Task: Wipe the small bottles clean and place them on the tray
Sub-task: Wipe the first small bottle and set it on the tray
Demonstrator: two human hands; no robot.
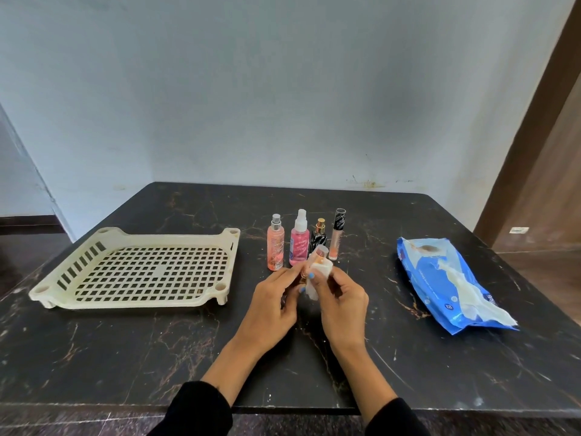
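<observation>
hands: left hand [273,302] and right hand [341,298] hold a small bottle [318,258] in a white wipe [315,280]
tray [63,292]: left, bare
surface [125,350]: four bottles [298,239] standing

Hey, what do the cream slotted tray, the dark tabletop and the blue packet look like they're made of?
The cream slotted tray looks like moulded plastic, matte: grid holes and formed corner sockets. The dark tabletop looks like polished stone or a marble-look laminate: brown veins and soft reflections; which one I cannot tell. The blue packet looks like thin glossy plastic film, creased, with a white wipe poking out.
</observation>
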